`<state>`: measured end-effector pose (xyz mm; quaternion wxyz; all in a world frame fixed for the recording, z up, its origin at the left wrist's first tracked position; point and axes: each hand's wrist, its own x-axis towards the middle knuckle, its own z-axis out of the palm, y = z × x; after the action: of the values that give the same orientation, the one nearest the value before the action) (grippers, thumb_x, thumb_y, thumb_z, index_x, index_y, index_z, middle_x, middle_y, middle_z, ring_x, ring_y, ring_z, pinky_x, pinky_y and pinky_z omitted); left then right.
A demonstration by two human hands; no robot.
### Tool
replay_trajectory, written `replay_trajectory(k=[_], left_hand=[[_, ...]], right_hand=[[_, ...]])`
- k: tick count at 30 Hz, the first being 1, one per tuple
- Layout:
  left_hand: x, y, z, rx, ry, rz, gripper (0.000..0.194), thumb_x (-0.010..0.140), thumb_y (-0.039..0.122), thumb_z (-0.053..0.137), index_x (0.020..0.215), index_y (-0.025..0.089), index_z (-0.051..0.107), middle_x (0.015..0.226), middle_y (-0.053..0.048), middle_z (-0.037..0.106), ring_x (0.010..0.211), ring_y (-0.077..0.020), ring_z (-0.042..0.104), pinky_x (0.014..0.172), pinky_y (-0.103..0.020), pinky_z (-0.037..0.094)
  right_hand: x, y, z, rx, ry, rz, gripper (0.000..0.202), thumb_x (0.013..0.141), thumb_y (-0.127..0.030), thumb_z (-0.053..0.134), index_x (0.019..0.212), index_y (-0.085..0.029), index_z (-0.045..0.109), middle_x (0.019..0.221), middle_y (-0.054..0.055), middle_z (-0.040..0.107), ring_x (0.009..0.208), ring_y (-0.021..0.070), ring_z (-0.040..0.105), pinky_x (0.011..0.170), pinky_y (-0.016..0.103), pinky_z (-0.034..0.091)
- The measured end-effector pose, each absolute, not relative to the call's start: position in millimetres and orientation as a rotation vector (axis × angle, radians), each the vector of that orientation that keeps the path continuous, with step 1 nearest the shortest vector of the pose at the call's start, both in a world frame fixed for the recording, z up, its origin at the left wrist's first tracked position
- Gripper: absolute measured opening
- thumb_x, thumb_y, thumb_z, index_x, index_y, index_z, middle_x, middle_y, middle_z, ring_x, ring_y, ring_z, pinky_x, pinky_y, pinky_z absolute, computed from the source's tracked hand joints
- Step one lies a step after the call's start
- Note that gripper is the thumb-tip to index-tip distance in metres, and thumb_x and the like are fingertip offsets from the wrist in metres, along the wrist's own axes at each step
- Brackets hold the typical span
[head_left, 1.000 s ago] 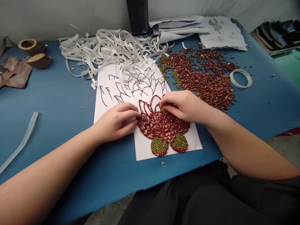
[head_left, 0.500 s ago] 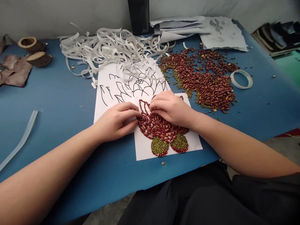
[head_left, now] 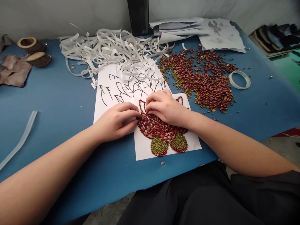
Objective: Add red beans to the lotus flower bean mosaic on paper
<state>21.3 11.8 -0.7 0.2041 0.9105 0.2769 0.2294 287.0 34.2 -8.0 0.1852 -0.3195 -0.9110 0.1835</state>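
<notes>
I see the right hand [head_left: 165,107] over the bean picture [head_left: 159,128], fingertips gathered — their hold I cannot tell. The left hand [head_left: 117,121], half-open, touches its left edge.

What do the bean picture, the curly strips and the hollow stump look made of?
Bean picture: apparently glossy red beans and duller green ones on flat white paper. Curly strips: probably matte paper, thin and looped; plastic is possible. Hollow stump: likely dull wood, dark barky side, pale rim.

Loosely creased black clothing [head_left: 192,200] is worn beside the near edge of the table [head_left: 112,175]; the left hand [head_left: 117,120], right hand [head_left: 165,107] and both forearms [head_left: 58,159] are bared.
</notes>
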Motion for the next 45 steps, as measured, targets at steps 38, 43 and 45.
replay_trajectory(k=[38, 43, 45], left_hand=[[21, 11, 1, 2.529, 0.795, 0.621, 0.023, 0.103, 0.019, 0.055, 0.115, 0.018, 0.075, 0.113, -0.011, 0.075, 0.101, -0.0209, 0.073, 0.09, -0.034, 0.062], [21, 11, -1, 2.547, 0.774, 0.659, 0.022, 0.103, 0.018, 0.055, 0.114, 0.017, 0.075, 0.112, -0.011, 0.075, 0.099, -0.0201, 0.073, 0.089, -0.033, 0.062], [21, 11, -1, 2.529, 0.785, 0.653, 0.023, 0.103, 0.018, 0.056, 0.115, 0.019, 0.075, 0.113, -0.01, 0.075, 0.101, -0.02, 0.073, 0.091, -0.033, 0.062]], right_hand=[[288, 23, -2, -0.721, -2.681, 0.169, 0.033, 0.109, -0.032, 0.056, 0.085, -0.019, 0.076, 0.115, 0.013, 0.073, 0.11, 0.0302, 0.058, 0.099, 0.049, 0.034], [293, 28, -1, -0.682, -2.657, 0.233, 0.026, 0.107, -0.029, 0.057, 0.091, -0.019, 0.075, 0.118, 0.012, 0.073, 0.11, 0.0294, 0.058, 0.1, 0.049, 0.035], [297, 30, 1, -0.714, -2.598, 0.265, 0.021, 0.105, -0.025, 0.058, 0.095, -0.021, 0.076, 0.12, 0.011, 0.072, 0.108, 0.0284, 0.059, 0.101, 0.049, 0.036]])
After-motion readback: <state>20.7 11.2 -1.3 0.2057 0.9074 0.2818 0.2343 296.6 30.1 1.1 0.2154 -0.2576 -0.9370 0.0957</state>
